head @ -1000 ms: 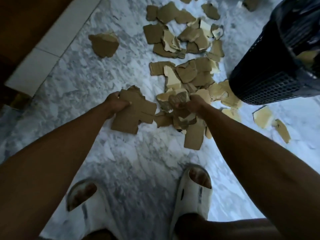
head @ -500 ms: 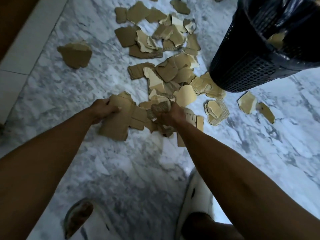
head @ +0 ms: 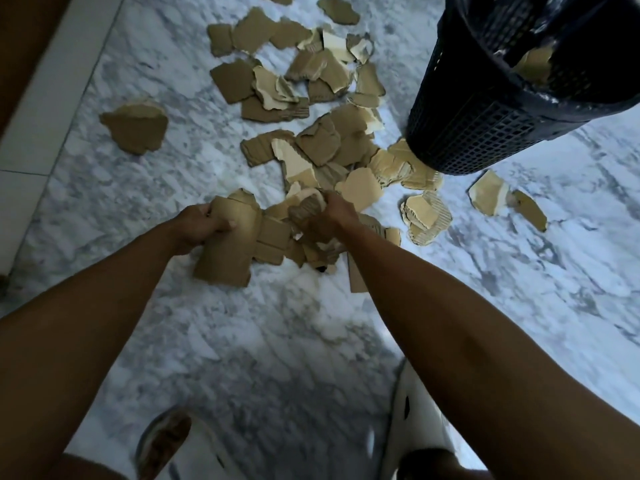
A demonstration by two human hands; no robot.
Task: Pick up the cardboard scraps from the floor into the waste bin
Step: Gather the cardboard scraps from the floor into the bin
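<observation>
Left hand (head: 199,225) grips one large cardboard piece (head: 228,251); right hand (head: 329,220) clutches several scraps (head: 306,211) beside one waste bin (head: 485,116).

A grey-veined marble floor (head: 519,289) carries scattered cardboard scraps (head: 325,147) from centre toward twelve o'clock, one lone scrap (head: 136,128) at ten (well apart), a black mesh waste bin (head: 485,109) at two, white slippers (head: 194,452) at six.
</observation>
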